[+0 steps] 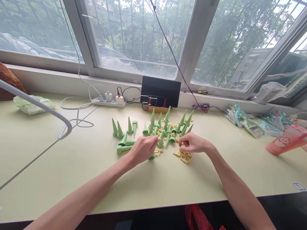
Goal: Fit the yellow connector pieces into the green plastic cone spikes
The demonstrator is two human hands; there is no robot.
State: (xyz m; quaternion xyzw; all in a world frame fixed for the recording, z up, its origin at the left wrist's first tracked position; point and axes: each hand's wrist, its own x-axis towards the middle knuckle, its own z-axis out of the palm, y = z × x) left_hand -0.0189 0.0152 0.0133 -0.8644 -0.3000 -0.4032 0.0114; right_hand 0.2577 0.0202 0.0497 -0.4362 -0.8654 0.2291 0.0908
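Observation:
My left hand [144, 148] is closed, its fingers wrapped round a green plastic spike [151, 158] whose wide end shows below the hand. Most of that spike is hidden. Over a small pile of yellow pegs [184, 157], my right hand [193, 142] is bent down with thumb and fingers drawn together; whatever is between the fingertips is too small to make out. A few loose yellow pegs [158, 151] lie just right of my left hand. Beyond both hands is a cluster of green spikes [166, 119], mostly upright, with yellow pegs among them.
More green spikes [124, 149] stand and lie left of the cluster. A dark tablet [160, 91] leans at the window behind a power strip [109, 101]. Packaged items [251, 124] and a pink cup [284, 142] are at right. A white curved tube [43, 105] crosses the left side.

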